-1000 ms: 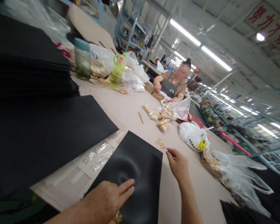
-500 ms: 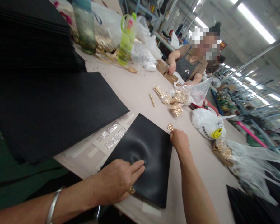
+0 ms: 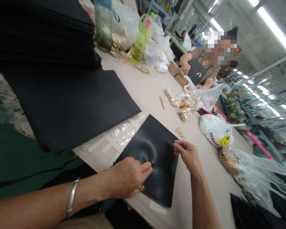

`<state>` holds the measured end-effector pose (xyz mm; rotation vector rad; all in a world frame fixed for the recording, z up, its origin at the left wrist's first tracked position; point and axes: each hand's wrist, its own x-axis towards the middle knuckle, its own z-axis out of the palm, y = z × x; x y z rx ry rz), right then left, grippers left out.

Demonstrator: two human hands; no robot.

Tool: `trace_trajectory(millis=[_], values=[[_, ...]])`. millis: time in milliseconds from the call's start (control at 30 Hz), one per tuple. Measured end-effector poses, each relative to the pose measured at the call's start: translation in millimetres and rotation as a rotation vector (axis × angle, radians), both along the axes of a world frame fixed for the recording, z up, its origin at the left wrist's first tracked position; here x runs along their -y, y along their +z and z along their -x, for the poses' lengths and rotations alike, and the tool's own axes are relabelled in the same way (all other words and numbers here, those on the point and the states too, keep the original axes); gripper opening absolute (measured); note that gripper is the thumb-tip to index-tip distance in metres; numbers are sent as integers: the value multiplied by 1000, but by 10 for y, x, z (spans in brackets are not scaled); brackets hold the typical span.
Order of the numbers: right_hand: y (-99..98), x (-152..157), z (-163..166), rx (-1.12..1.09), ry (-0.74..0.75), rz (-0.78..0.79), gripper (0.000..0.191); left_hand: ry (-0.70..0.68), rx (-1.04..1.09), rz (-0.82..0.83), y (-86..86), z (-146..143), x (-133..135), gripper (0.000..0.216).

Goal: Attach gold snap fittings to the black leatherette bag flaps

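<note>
Near table edge: left hand on the black leather panel, flat a moment ago, now fingertips drawn together, pinching a pucker mid-panel. Right hand has come back from the loose gold studs, thumb and forefinger pinched shut over the panel's far corner; contents too small to tell. Beyond: stud bags, a co-worker.

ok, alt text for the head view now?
A person's left hand presses on a black leather panel on a work table, while the right hand, fingers pinched, is at the panel's far edge near gold chain pieces. Black sheets are stacked to the left; a co-worker sits farther along.
</note>
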<state>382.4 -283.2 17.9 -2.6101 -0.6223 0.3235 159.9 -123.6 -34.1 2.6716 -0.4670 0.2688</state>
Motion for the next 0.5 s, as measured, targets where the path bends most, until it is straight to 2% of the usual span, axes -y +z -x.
trace_trajectory(millis=[100, 167, 267, 400, 500], values=[[-91, 60, 518, -378, 13, -274, 35, 5, 1, 5, 18, 2, 5, 48], [-151, 65, 761, -551, 1, -384, 29, 12, 1, -2, 33, 2, 8, 46], [-192, 33, 899, -540, 22, -341, 23, 14, 10, -37, 55, 1, 10, 42], [-185, -26, 861, -461, 84, -194, 21, 14, 19, -66, 76, 0, 9, 42], [-187, -54, 835, -420, 131, -149, 19, 11, 25, -75, 79, -1, 6, 46]])
